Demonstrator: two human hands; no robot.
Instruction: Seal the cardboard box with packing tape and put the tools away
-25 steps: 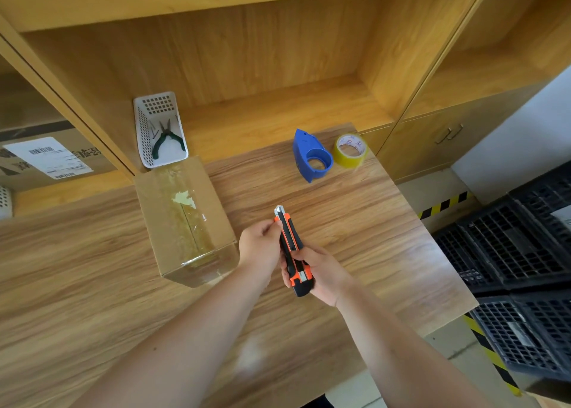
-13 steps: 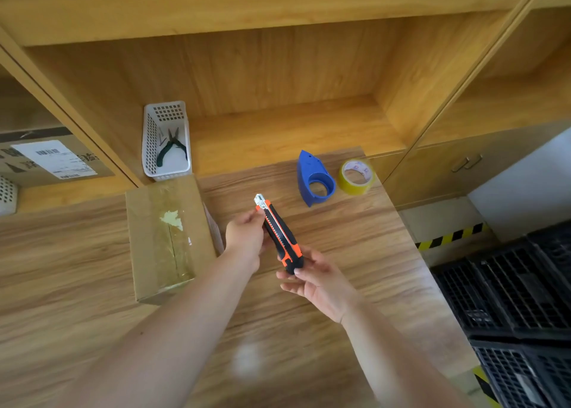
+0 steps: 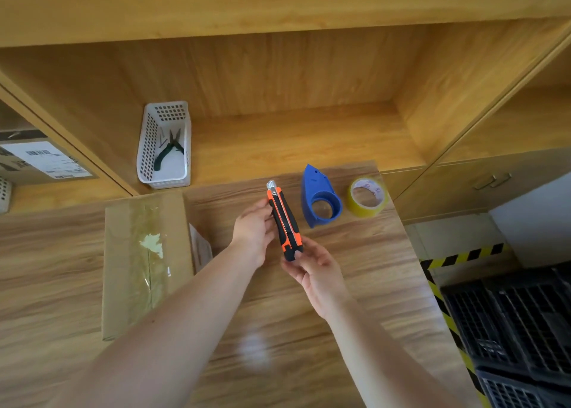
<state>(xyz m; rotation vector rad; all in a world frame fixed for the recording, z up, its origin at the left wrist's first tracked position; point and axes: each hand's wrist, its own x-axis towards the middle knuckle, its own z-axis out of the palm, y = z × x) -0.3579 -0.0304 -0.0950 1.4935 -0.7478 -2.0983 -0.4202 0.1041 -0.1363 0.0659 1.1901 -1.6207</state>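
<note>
Both hands hold the orange-and-black utility knife [image 3: 284, 221] above the bench [image 3: 370, 268], near its far edge. The left hand [image 3: 255, 226] has its fingers curled against the knife's upper body; the right hand [image 3: 318, 273] pinches the butt end between loosely bent fingers. The knife's long axis runs away from the person, metal tip toward the shelf. The taped cardboard box [image 3: 145, 262] lies to the left; the blue dispenser [image 3: 319, 199] and yellow tape roll [image 3: 367, 196] sit at the far right corner.

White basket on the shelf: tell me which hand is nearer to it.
Left. The left hand lies right of and below the white basket; the right hand is farther right.
</note>
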